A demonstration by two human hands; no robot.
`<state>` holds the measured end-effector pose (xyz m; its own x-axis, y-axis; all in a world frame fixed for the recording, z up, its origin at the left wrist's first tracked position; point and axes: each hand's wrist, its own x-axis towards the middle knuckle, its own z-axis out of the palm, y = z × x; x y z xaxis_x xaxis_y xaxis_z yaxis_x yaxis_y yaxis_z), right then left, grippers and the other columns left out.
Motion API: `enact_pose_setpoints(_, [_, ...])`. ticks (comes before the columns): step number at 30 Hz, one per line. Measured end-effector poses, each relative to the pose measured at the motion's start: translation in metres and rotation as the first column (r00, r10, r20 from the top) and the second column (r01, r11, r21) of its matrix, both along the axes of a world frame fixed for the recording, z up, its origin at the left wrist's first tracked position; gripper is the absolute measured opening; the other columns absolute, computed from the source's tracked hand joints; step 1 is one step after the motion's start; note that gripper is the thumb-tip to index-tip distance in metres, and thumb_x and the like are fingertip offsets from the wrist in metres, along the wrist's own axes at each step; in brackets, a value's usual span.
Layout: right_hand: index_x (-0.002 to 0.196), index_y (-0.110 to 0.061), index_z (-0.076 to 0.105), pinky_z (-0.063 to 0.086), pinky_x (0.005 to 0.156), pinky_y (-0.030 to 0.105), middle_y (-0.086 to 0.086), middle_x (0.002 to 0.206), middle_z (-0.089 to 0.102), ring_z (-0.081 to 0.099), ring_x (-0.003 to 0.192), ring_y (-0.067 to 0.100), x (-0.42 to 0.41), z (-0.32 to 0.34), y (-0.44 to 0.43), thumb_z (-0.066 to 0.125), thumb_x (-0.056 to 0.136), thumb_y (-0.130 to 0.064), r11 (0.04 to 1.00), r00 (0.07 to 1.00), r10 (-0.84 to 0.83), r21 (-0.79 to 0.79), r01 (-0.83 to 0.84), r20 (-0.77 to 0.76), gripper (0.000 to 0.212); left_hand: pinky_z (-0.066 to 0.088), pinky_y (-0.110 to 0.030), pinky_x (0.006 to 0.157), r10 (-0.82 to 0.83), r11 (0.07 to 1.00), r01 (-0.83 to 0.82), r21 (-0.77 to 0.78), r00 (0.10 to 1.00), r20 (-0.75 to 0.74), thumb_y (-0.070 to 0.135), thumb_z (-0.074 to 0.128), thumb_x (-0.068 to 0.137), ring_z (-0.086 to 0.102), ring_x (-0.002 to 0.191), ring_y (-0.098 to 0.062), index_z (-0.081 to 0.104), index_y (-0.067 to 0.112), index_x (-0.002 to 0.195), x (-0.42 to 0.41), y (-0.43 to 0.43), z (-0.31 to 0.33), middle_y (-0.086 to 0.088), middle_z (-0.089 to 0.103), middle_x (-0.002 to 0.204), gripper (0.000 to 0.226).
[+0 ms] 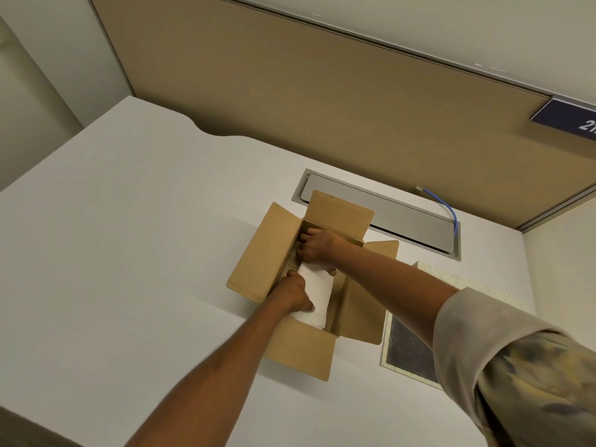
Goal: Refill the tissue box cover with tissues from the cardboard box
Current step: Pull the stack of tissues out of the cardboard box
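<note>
An open brown cardboard box stands on the white desk with all its flaps spread out. A white stack of tissues lies inside it. My left hand grips the near end of the stack. My right hand holds its far end, fingers curled down into the box. The tissue box cover, pale patterned with a dark inside, lies open side up to the right of the box, partly hidden by my right arm.
A grey metal cable hatch is set into the desk behind the box, with a blue cable coming out of it. A tan partition panel rises behind the desk. The desk's back left edge has a curved notch.
</note>
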<state>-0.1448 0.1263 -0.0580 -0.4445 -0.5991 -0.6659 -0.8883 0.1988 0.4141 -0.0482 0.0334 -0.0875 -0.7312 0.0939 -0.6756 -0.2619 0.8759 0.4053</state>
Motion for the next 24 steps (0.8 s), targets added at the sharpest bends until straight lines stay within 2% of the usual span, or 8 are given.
enact_pose_setpoints(4, [0.136,-0.019,0.044,0.025,0.11,0.033,-0.001,0.138,0.05,0.037,0.132,0.023,0.001,-0.004,0.004,0.08,0.071,-0.037,1.0,1.0,0.0,-0.023,0.0,-0.018,0.077,0.047,-0.03,0.081,0.061,0.997,-0.06,0.048,0.998,-0.023,0.032,0.081,0.071,0.055,0.111,-0.029,0.015,-0.007,0.136,0.0,0.001,-0.001,-0.018,0.053,0.127,0.1])
enact_pose_setpoints(7, [0.134,-0.019,0.046,0.026,0.109,0.032,-0.001,0.135,0.053,0.04,0.13,0.023,0.002,-0.006,0.007,0.079,0.073,-0.034,0.999,1.0,-0.001,-0.04,0.0,-0.025,0.071,0.046,-0.029,0.081,0.095,0.992,-0.089,0.091,0.994,-0.062,0.034,0.083,0.068,0.055,0.109,-0.027,0.022,-0.005,0.132,0.002,-0.001,-0.004,-0.016,0.054,0.124,0.097])
enact_pose_setpoints(9, [0.131,-0.017,0.048,0.027,0.107,0.032,0.0,0.13,0.055,0.042,0.127,0.023,0.002,-0.006,0.01,0.079,0.073,-0.033,0.999,1.0,0.008,-0.051,-0.009,-0.025,0.068,0.048,-0.031,0.083,0.144,0.979,-0.137,0.15,0.989,-0.036,0.034,0.084,0.067,0.054,0.109,-0.027,0.029,0.0,0.127,0.002,-0.003,-0.004,-0.015,0.053,0.123,0.089])
enact_pose_setpoints(12, [0.129,-0.015,0.049,0.029,0.109,0.034,0.002,0.127,0.058,0.043,0.125,0.025,0.003,-0.008,0.016,0.077,0.074,-0.03,0.995,0.999,0.041,-0.095,-0.044,-0.034,0.064,0.047,-0.037,0.091,0.214,0.953,-0.215,0.215,0.976,0.029,0.037,0.082,0.068,0.05,0.114,-0.028,0.027,0.003,0.13,0.002,-0.004,-0.003,-0.014,0.049,0.129,0.089])
enact_pose_setpoints(17, [0.122,-0.012,0.052,0.032,0.106,0.037,0.005,0.116,0.063,0.051,0.113,0.026,0.008,-0.007,0.03,0.071,0.079,-0.024,0.981,0.994,0.079,-0.171,-0.09,-0.072,0.049,0.048,-0.036,0.085,0.202,0.959,-0.206,0.195,0.979,0.042,0.038,0.074,0.077,0.052,0.111,-0.028,0.016,0.0,0.138,0.002,0.0,0.0,-0.015,0.05,0.128,0.092])
enact_pose_setpoints(24, [0.116,-0.011,0.054,0.038,0.101,0.038,0.009,0.11,0.064,0.055,0.104,0.027,0.015,-0.006,0.042,0.069,0.083,-0.021,0.973,0.995,0.037,-0.224,-0.057,-0.094,0.038,0.049,-0.036,0.082,0.25,0.942,-0.238,0.237,0.968,-0.022,0.033,0.08,0.071,0.053,0.107,-0.027,0.021,0.005,0.133,0.006,0.001,0.005,-0.012,0.051,0.124,0.09])
